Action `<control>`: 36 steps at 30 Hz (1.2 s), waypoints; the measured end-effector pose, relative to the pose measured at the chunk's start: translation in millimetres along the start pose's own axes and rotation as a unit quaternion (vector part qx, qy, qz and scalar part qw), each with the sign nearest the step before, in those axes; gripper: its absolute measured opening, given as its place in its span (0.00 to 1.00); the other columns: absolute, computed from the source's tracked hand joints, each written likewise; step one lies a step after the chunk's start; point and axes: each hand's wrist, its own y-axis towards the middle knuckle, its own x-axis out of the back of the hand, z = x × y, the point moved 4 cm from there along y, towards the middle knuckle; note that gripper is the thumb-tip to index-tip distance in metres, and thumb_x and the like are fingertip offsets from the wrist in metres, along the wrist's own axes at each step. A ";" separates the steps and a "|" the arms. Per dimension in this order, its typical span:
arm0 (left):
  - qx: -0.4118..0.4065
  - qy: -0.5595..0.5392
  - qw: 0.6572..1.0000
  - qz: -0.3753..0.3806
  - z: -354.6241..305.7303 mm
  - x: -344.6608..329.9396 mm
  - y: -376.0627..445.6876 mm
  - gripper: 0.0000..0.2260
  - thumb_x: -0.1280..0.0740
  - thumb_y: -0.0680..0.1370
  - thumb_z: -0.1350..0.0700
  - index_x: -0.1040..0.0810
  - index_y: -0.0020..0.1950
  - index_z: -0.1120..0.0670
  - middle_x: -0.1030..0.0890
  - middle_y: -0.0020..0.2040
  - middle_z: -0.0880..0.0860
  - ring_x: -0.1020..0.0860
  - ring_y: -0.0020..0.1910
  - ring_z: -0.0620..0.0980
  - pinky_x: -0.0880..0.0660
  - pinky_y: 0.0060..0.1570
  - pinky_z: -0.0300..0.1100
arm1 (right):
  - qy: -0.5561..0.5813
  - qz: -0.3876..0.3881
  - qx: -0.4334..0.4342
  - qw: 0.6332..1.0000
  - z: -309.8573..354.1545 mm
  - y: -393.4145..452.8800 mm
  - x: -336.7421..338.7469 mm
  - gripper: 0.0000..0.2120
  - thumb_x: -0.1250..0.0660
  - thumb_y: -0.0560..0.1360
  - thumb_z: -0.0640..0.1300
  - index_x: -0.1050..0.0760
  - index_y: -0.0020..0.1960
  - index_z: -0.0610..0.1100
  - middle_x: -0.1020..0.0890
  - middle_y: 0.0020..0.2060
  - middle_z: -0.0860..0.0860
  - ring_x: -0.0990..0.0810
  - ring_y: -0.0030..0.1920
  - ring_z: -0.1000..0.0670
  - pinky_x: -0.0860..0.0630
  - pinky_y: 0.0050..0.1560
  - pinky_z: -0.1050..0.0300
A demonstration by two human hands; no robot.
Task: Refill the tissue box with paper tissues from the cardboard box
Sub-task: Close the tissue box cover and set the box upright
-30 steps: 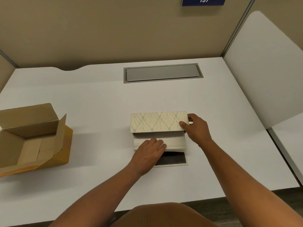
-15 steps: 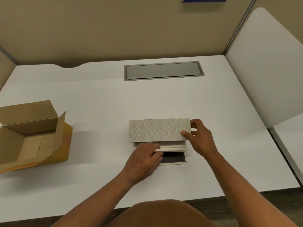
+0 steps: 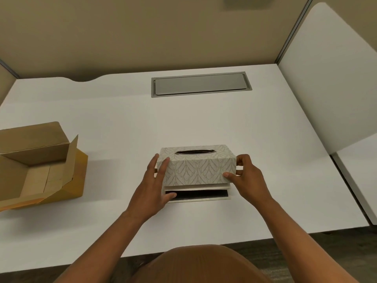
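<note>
Your tissue box [image 3: 196, 167] sits just below the middle of the frame on the white bench [image 3: 122, 129], its patterned cover upright with the oval slot facing up. The cover is not yet seated: below its near edge a pale stack of paper tissues [image 3: 196, 187] shows, and below that the dark base tray [image 3: 197, 195] juts toward you.

Your left hand [image 3: 152, 187] lies against the left end of the cover, fingers [image 3: 164, 170] spread and flat on the wall, the thumb low near the tray. Your right hand [image 3: 247, 178] pinches the right end, thumb on the near face and fingers curled around the corner. Both are closed on the cover with nothing else in them.

The cover looks like light, thin-walled board or plastic: stiff enough to lift by its ends, but likely to flex or skew if you squeeze the long faces. Keep your hold on the two short ends, low down, and press evenly so it comes down square over the stack. The tissues are soft and will compress or snag at a corner if the cover tilts, so watch the near edge. The tray is probably light and may slide on the smooth bench; your left thumb is well placed to brace it.

The cardboard box [image 3: 38, 164] stands open at the left edge of the frame, well apart, and appears empty.
</note>
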 end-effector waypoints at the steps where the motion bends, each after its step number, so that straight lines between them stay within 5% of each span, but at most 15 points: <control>1: -0.003 0.016 1.000 -0.015 -1.6 -2.8 -1.9 0.50 0.20 0.67 0.47 0.50 0.79 0.44 0.52 0.80 0.51 0.28 0.67 0.54 0.17 0.45 0.48 | -0.003 0.003 -0.003 1.000 -2.1 -2.9 -1.2 0.19 0.25 0.72 0.47 0.35 0.51 0.57 0.21 0.48 0.64 0.21 0.42 0.69 0.27 0.35 0.75; 6: -0.018 0.036 0.999 -0.023 -3.2 -15.8 -13.6 0.43 0.19 0.66 0.51 0.39 0.74 0.49 0.43 0.75 0.59 0.22 0.56 0.59 0.17 0.32 0.49 | -0.010 0.015 -0.011 1.000 -18.0 -19.5 -9.1 0.20 0.24 0.72 0.47 0.36 0.48 0.61 0.21 0.45 0.65 0.21 0.43 0.71 0.25 0.34 0.74; 12: -0.060 0.038 0.997 -0.007 2.0 -30.9 -30.1 0.40 0.18 0.65 0.51 0.35 0.71 0.48 0.39 0.74 0.59 0.25 0.61 0.60 0.17 0.35 0.46 | -0.028 0.020 0.000 0.999 -35.2 -38.6 -18.8 0.19 0.26 0.73 0.48 0.37 0.49 0.60 0.25 0.47 0.69 0.19 0.45 0.64 0.24 0.36 0.73; 21: -0.054 0.057 0.997 0.009 4.8 -41.1 -32.2 0.31 0.19 0.66 0.54 0.30 0.64 0.49 0.36 0.70 0.59 0.22 0.54 0.59 0.20 0.28 0.43 | -0.062 0.014 -0.010 0.998 -47.9 -47.3 -26.8 0.18 0.27 0.74 0.49 0.38 0.49 0.58 0.26 0.44 0.68 0.21 0.43 0.64 0.25 0.38 0.68; 31: -0.086 0.061 0.994 0.001 10.9 -48.8 -45.9 0.33 0.21 0.68 0.58 0.34 0.67 0.48 0.37 0.70 0.60 0.20 0.44 0.58 0.19 0.27 0.45 | -0.094 0.007 -0.024 0.995 -67.7 -54.4 -37.4 0.15 0.28 0.76 0.45 0.36 0.51 0.54 0.19 0.55 0.53 0.20 0.46 0.54 0.26 0.38 0.69; 36: -0.088 0.069 0.994 -0.010 6.8 -46.9 -41.3 0.34 0.19 0.65 0.61 0.33 0.64 0.49 0.36 0.68 0.60 0.20 0.40 0.60 0.21 0.24 0.47 | -0.097 0.004 -0.021 0.995 -72.4 -54.3 -37.6 0.14 0.30 0.76 0.44 0.34 0.51 0.54 0.17 0.52 0.50 0.19 0.45 0.53 0.26 0.40 0.67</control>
